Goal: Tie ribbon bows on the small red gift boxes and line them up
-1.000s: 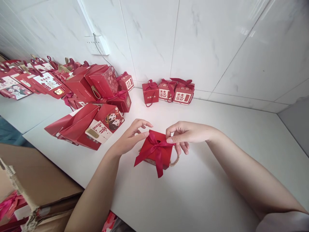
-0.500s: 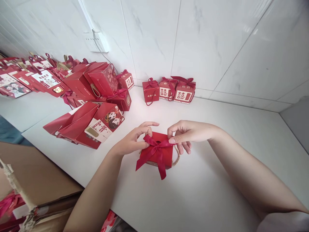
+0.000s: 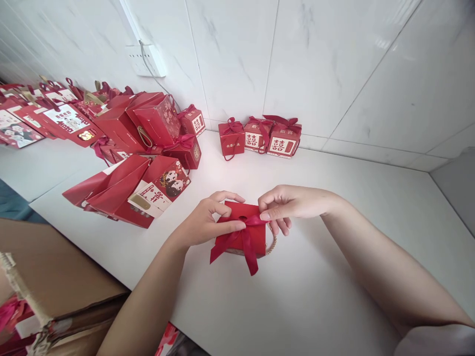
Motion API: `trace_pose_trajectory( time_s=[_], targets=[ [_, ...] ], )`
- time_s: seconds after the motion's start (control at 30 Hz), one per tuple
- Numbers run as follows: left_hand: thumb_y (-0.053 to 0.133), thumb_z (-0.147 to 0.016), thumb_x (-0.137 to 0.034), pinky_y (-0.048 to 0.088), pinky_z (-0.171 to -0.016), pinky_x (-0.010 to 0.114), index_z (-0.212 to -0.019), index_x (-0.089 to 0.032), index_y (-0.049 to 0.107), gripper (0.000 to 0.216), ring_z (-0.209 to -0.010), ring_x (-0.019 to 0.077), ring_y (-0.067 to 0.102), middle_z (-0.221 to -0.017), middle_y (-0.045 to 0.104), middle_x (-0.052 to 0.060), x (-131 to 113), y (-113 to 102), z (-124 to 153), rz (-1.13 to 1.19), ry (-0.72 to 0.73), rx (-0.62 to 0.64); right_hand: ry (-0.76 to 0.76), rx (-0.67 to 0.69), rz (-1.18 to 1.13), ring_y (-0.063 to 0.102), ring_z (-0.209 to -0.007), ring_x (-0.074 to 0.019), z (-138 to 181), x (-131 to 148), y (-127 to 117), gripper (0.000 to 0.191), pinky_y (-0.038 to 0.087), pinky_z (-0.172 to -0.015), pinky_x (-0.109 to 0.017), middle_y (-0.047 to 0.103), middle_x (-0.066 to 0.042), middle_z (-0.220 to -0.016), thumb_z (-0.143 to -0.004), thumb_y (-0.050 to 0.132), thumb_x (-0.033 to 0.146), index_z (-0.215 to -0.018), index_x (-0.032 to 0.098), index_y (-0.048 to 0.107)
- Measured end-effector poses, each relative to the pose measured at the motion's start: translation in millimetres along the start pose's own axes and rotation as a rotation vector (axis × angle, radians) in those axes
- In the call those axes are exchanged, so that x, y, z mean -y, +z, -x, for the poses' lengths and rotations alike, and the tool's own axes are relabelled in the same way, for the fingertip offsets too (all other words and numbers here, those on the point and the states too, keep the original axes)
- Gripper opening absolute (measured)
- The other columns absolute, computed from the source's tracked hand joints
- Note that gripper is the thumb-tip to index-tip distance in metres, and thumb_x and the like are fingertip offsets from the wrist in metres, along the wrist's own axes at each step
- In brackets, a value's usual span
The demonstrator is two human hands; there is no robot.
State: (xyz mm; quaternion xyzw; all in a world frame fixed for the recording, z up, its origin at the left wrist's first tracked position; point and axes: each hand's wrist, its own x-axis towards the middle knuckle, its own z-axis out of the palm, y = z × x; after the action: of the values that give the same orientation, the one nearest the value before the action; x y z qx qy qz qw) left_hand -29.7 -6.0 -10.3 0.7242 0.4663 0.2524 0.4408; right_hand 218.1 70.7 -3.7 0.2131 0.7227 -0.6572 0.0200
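A small red gift box (image 3: 242,216) with a dark red ribbon bow (image 3: 241,240) stands on the white counter (image 3: 334,207) in front of me. My left hand (image 3: 208,223) pinches the left loop of the bow at the knot. My right hand (image 3: 284,206) pinches the right loop with thumb and forefinger. A tan rope handle (image 3: 272,242) shows at the box's right side. Both ribbon tails hang down the front of the box.
Three finished ribbon-tied red boxes (image 3: 260,137) line the tiled wall. A heap of red gift bags and boxes (image 3: 129,143) covers the counter to the left. An open cardboard carton (image 3: 48,277) sits at the lower left. A wall socket (image 3: 146,59) with a cable is above the heap.
My left hand has closed in from the box's left corner onto the bow's knot. The bow's loops have been drawn smaller and tighter. The right hand has kept its pinch.
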Motion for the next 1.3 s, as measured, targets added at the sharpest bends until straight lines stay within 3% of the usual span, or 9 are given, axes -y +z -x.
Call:
trace_pose_trajectory(
  time_s=[0.6, 0.8, 1.0, 1.3],
  targets=[
    [0.079, -0.072, -0.037, 0.04, -0.107, 0.036, -0.058, -0.016, 0.055, 0.034, -0.12, 0.0256, 0.052, -0.13, 0.053, 0.007, 8.6, -7.6, -1.2, 0.068, 0.021, 0.098, 0.006, -0.01, 0.003, 0.063, -0.06, -0.0124, 0.8, -0.1, 1.8, 0.035, 0.049, -0.056, -0.024, 0.068, -0.002, -0.073, -0.091, 0.06, 0.049, -0.078, 0.017, 0.055],
    [0.057, -0.09, -0.041, 0.045, -0.1, 0.036, -0.06, -0.016, 0.057, 0.039, -0.115, 0.0248, 0.056, -0.131, 0.054, 0.007, 8.2, -10.5, -0.9, 0.102, 0.001, 0.12, 0.017, -0.013, -0.002, 0.062, -0.059, -0.0125, 0.6, 0.8, 2.1, 0.036, 0.048, -0.055, -0.024, 0.067, -0.002, -0.071, -0.091, 0.06, 0.05, -0.078, 0.017, 0.056],
    [0.059, -0.088, -0.04, 0.043, -0.104, 0.039, -0.061, -0.017, 0.061, 0.036, -0.117, 0.0271, 0.054, -0.13, 0.055, 0.008, 9.8, -14.5, -1.0, 0.136, 0.022, 0.141, 0.014, -0.013, -0.026, 0.063, -0.059, -0.0126, 0.9, -1.4, 1.3, 0.036, 0.048, -0.056, -0.024, 0.068, -0.002, -0.073, -0.091, 0.06, 0.05, -0.079, 0.017, 0.056],
    [0.057, -0.089, -0.04, 0.047, -0.098, 0.038, -0.057, -0.016, 0.054, 0.04, -0.109, 0.0258, 0.059, -0.133, 0.055, 0.008, 3.2, -16.5, 0.9, 0.061, 0.038, 0.145, 0.023, -0.014, -0.004, 0.06, -0.06, -0.0126, 1.8, 0.6, 1.6, 0.035, 0.05, -0.06, -0.026, 0.066, -0.002, -0.071, -0.091, 0.06, 0.047, -0.075, 0.018, 0.052]
  ],
)
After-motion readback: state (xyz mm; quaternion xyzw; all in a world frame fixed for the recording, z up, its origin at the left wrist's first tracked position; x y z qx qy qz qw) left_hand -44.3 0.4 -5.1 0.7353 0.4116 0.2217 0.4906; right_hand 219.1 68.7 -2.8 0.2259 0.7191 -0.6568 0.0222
